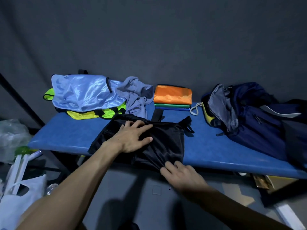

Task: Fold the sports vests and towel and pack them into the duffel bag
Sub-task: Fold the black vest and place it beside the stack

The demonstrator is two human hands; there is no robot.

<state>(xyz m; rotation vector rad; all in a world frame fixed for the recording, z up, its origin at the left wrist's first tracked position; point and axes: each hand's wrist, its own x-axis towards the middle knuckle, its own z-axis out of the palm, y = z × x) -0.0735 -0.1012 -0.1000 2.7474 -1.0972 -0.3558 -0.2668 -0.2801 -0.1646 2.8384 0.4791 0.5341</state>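
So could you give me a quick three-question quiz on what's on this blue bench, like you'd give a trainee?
1. True or false: the orange vest tops a folded stack.
2. Which hand lies flat on the black duffel bag: A left, B right?
3. Fill in: the grey towel lies crumpled beside the light ____ vest.

Key: 1 true. 2 A, the left hand; the right hand pinches the bag's near edge. 3 blue.
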